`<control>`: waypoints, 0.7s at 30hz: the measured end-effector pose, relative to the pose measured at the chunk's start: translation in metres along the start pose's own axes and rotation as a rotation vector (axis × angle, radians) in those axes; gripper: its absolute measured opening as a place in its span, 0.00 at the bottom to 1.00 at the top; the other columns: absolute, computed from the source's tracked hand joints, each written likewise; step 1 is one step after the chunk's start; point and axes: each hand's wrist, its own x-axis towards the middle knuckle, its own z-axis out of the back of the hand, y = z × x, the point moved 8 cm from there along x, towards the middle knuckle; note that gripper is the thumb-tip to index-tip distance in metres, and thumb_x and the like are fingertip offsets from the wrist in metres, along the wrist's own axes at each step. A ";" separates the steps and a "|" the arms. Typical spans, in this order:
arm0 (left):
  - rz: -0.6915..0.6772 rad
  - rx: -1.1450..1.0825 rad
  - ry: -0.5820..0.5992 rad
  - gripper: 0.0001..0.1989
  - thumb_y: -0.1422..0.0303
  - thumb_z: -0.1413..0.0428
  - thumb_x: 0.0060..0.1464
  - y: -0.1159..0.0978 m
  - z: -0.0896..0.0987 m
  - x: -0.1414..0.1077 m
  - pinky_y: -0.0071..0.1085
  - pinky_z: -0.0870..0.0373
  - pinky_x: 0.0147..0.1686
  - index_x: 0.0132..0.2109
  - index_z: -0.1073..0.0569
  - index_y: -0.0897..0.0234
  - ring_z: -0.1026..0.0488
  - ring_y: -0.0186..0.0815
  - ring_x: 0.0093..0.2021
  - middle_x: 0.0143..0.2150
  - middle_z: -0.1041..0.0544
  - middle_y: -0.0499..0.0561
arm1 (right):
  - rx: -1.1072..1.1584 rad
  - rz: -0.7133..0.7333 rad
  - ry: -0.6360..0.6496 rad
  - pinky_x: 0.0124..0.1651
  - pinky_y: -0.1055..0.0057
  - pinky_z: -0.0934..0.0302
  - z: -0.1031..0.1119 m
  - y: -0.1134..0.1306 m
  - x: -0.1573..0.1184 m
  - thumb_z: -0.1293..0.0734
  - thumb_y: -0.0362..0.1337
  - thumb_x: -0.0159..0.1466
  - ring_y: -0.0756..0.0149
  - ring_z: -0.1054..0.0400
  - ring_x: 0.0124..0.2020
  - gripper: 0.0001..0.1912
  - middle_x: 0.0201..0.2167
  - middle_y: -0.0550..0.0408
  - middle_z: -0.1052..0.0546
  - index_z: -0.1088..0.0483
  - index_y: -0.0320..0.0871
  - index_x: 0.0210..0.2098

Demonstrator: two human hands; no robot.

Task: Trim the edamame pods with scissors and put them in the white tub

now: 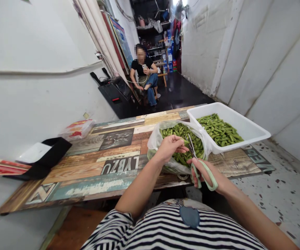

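The largest thing at work here is the plank-patterned surface [77, 173], whose near edge runs just in front of the person's body and whose right edge drops to a speckled floor [264, 194]. Room for moving lies mainly to the left of the work, as far as the black holder [58, 147] and the red-printed packet [78, 129] by the wall.

At the far right corner, the white plastic tub [238, 146] holds loose edamame pods. Its rim appears to reach past the right edge; whether the base overhangs cannot be told. A hard nudge rightward might tip or slide it.

Touching or just beside it, the translucent plastic bag [153, 139] stands near the front edge, its mouth spread around more pods. Its soft sides could sag if a forearm pressed them, spilling pods over that edge.

Above the bag, the left hand [169, 147] pinches a single edamame pod [185, 141] at the fingertips. The right hand [203, 172] grips the green-handled scissors [192, 150], blades slightly parted and very near those fingertips; a slipping pod or careless closing could nick them.
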 end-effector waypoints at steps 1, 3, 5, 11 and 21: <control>-0.005 0.000 0.008 0.07 0.74 0.44 0.52 0.001 -0.001 -0.001 0.22 0.31 0.23 0.33 0.37 0.69 0.26 0.30 0.23 0.22 0.29 0.45 | -0.015 0.004 0.001 0.21 0.74 0.40 0.000 0.001 0.001 0.42 0.60 0.59 0.72 0.36 0.15 0.25 0.17 0.61 0.33 0.39 0.43 0.28; -0.017 0.017 0.019 0.08 0.73 0.43 0.51 0.002 -0.004 -0.002 0.22 0.32 0.22 0.31 0.37 0.69 0.26 0.30 0.23 0.22 0.29 0.46 | -0.028 0.010 -0.005 0.20 0.74 0.40 -0.001 0.001 0.003 0.42 0.61 0.59 0.72 0.36 0.15 0.25 0.16 0.62 0.33 0.39 0.43 0.28; -0.020 0.045 0.025 0.08 0.73 0.43 0.51 0.003 -0.006 -0.003 0.21 0.33 0.20 0.31 0.37 0.69 0.27 0.29 0.21 0.21 0.29 0.46 | -0.035 0.002 -0.021 0.17 0.74 0.40 -0.001 0.001 0.005 0.41 0.60 0.58 0.72 0.38 0.13 0.25 0.15 0.63 0.34 0.38 0.43 0.28; -0.038 0.005 -0.080 0.05 0.76 0.46 0.51 -0.008 0.015 0.003 0.25 0.30 0.25 0.32 0.37 0.68 0.26 0.29 0.24 0.27 0.27 0.49 | -0.007 -0.069 -0.129 0.11 0.77 0.46 0.012 -0.003 0.006 0.38 0.57 0.57 0.74 0.44 0.09 0.22 0.12 0.66 0.38 0.36 0.43 0.33; -0.240 0.924 -0.057 0.06 0.70 0.43 0.44 -0.026 0.012 0.057 0.27 0.35 0.31 0.32 0.23 0.65 0.32 0.30 0.26 0.24 0.26 0.47 | 0.201 -0.058 -0.139 0.16 0.73 0.43 0.024 -0.006 -0.006 0.36 0.56 0.57 0.72 0.42 0.14 0.22 0.17 0.63 0.36 0.35 0.44 0.37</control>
